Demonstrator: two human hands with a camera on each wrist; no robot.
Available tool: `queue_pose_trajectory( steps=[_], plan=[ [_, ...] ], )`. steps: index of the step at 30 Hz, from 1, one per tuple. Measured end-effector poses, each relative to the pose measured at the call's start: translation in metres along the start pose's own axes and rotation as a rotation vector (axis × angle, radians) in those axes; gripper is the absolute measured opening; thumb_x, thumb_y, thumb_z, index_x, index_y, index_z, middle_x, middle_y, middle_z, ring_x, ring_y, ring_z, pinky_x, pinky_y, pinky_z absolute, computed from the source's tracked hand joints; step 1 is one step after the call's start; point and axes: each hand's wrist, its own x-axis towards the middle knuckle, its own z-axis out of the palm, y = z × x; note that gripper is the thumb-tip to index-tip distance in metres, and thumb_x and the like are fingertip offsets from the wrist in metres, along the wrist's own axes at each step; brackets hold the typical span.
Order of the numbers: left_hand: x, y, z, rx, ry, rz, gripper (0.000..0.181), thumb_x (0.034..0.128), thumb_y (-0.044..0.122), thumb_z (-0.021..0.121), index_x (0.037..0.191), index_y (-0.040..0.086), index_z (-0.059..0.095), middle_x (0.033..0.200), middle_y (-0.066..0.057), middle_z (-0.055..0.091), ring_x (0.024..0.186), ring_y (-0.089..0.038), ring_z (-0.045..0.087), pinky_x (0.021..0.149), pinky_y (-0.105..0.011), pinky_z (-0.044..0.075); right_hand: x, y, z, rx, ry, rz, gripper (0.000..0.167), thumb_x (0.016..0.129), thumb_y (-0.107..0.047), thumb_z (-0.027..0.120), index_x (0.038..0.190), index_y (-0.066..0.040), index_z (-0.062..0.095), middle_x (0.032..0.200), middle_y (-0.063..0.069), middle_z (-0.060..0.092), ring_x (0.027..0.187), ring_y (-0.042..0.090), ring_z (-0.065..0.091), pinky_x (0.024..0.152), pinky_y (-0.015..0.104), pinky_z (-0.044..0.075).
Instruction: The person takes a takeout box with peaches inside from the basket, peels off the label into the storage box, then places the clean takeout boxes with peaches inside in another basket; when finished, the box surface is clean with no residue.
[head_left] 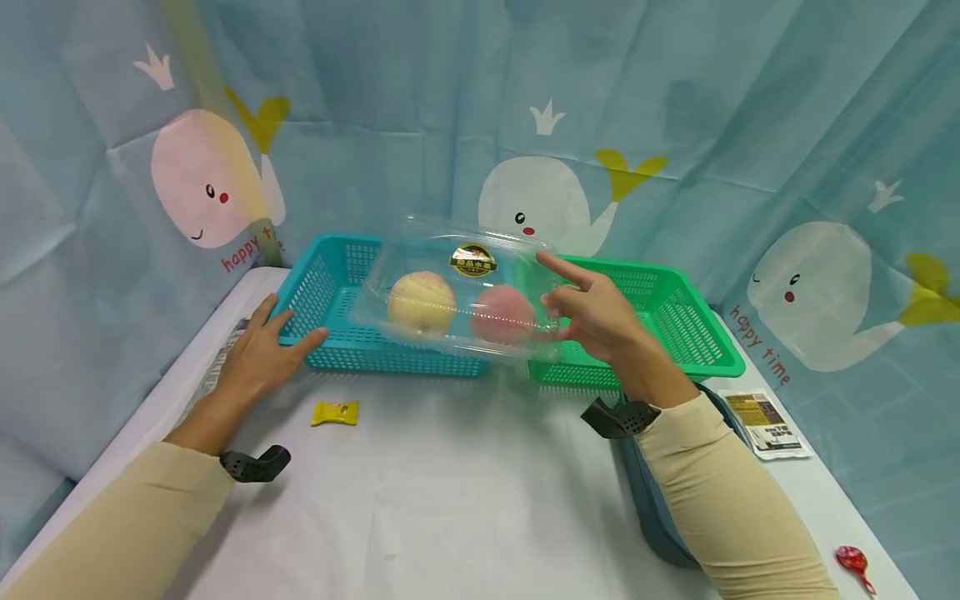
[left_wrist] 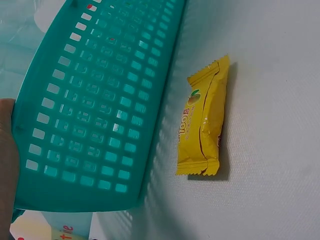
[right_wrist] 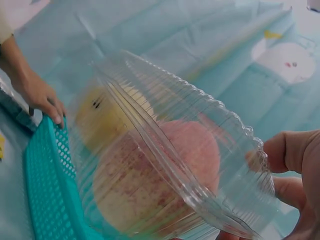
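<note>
My right hand point(head_left: 596, 312) pinches the right end of a clear plastic fruit box point(right_wrist: 230, 115), its index finger stretched along the edge. Inside are a round yellow fruit point(head_left: 422, 302) and a pinkish-red fruit point(head_left: 504, 315) that looks like a peach. The box, with a black-and-gold label point(head_left: 473, 260), is tilted above the right part of a blue basket point(head_left: 397, 360) and overlaps the green basket point(head_left: 675, 367) in view. My left hand point(head_left: 262, 350) touches the blue basket's left front corner, fingers spread. A small yellow wrapped snack point(left_wrist: 202, 120) lies in front of that basket.
A dark blue bin point(head_left: 652, 508) stands under my right forearm. Beyond it lie a printed packet point(head_left: 765, 423) and a red lollipop point(head_left: 852, 558). A silvery package point(head_left: 213, 367) is partly hidden behind my left hand. A whale-patterned curtain point(head_left: 420, 167) hangs behind the baskets.
</note>
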Motion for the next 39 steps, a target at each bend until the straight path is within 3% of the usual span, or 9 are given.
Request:
queue_pose_trajectory(
  steps=[5, 10, 14, 19, 21, 28, 33, 35, 39],
  plan=[
    [0.001, 0.000, 0.000, 0.002, 0.003, 0.003, 0.094, 0.0911, 0.066, 0.043, 0.149, -0.005, 0.024, 0.159, -0.018, -0.006, 0.136, -0.055, 0.010, 0.098, -0.073, 0.018, -0.024, -0.003, -0.009, -0.039, -0.036, -0.033, 0.059, 0.094, -0.001, 0.049, 0.150, -0.015, 0.037, 0.072, 0.007, 0.050, 0.074, 0.018, 0.051, 0.058, 0.039, 0.055],
    [0.002, -0.001, 0.001, 0.000, 0.003, -0.009, 0.095, 0.0902, 0.068, 0.043, 0.149, -0.004, 0.024, 0.159, -0.017, -0.005, 0.136, -0.054, 0.011, 0.098, -0.073, 0.018, -0.046, -0.001, -0.013, -0.024, -0.052, -0.045, 0.060, 0.094, 0.003, 0.051, 0.151, -0.010, 0.034, 0.064, 0.004, 0.040, 0.079, 0.019, 0.055, 0.053, 0.032, 0.055],
    [0.002, -0.001, 0.000, 0.000, 0.013, -0.011, 0.095, 0.0902, 0.068, 0.043, 0.149, -0.005, 0.025, 0.159, -0.017, -0.005, 0.135, -0.054, 0.012, 0.099, -0.072, 0.018, -0.064, 0.006, -0.014, -0.044, -0.047, -0.046, 0.062, 0.093, 0.005, 0.052, 0.150, -0.009, 0.035, 0.070, 0.005, 0.043, 0.079, 0.018, 0.055, 0.051, 0.026, 0.051],
    [0.003, -0.002, -0.002, 0.001, 0.014, -0.008, 0.095, 0.0907, 0.067, 0.043, 0.149, -0.005, 0.025, 0.159, -0.017, -0.006, 0.136, -0.055, 0.011, 0.098, -0.072, 0.019, -0.080, 0.021, -0.016, -0.034, -0.069, -0.041, 0.064, 0.091, 0.008, 0.052, 0.150, -0.006, 0.033, 0.078, 0.007, 0.040, 0.077, 0.016, 0.052, 0.055, 0.024, 0.051],
    [0.004, -0.002, -0.002, -0.002, 0.014, -0.002, 0.094, 0.0913, 0.067, 0.043, 0.148, -0.006, 0.025, 0.159, -0.018, -0.006, 0.135, -0.055, 0.011, 0.098, -0.073, 0.019, -0.085, 0.027, -0.017, -0.022, -0.084, -0.036, 0.065, 0.091, 0.009, 0.052, 0.151, -0.006, 0.032, 0.093, 0.008, 0.042, 0.077, 0.015, 0.051, 0.056, 0.024, 0.050],
    [0.006, -0.001, -0.001, -0.007, 0.015, 0.005, 0.094, 0.0915, 0.066, 0.043, 0.148, -0.006, 0.024, 0.159, -0.018, -0.006, 0.136, -0.054, 0.011, 0.098, -0.072, 0.019, -0.100, 0.052, -0.016, -0.009, -0.082, -0.010, 0.066, 0.090, 0.009, 0.054, 0.150, -0.005, 0.032, 0.114, 0.013, 0.033, 0.073, 0.013, 0.049, 0.051, 0.021, 0.043],
    [0.005, -0.002, -0.003, -0.012, 0.014, -0.001, 0.095, 0.0908, 0.067, 0.043, 0.149, -0.006, 0.023, 0.159, -0.017, -0.007, 0.136, -0.054, 0.010, 0.098, -0.073, 0.018, -0.107, 0.070, -0.014, 0.029, -0.077, 0.035, 0.068, 0.089, 0.009, 0.055, 0.151, -0.004, 0.031, 0.109, 0.014, 0.040, 0.074, 0.014, 0.050, 0.052, 0.023, 0.047],
    [0.005, -0.002, -0.003, -0.014, 0.017, -0.002, 0.095, 0.0907, 0.067, 0.042, 0.149, -0.006, 0.023, 0.159, -0.017, -0.007, 0.136, -0.054, 0.010, 0.098, -0.073, 0.018, -0.108, 0.076, -0.012, 0.021, -0.066, 0.059, 0.068, 0.088, 0.009, 0.056, 0.150, -0.005, 0.032, 0.093, 0.016, 0.040, 0.075, 0.015, 0.050, 0.053, 0.025, 0.049],
    [0.005, -0.002, -0.003, -0.017, 0.022, -0.004, 0.095, 0.0907, 0.067, 0.043, 0.148, -0.006, 0.024, 0.159, -0.018, -0.006, 0.136, -0.054, 0.010, 0.098, -0.073, 0.018, -0.110, 0.086, -0.009, -0.010, -0.056, 0.089, 0.068, 0.087, 0.008, 0.058, 0.150, -0.005, 0.034, 0.092, 0.015, 0.041, 0.076, 0.017, 0.050, 0.053, 0.023, 0.048]
  ],
)
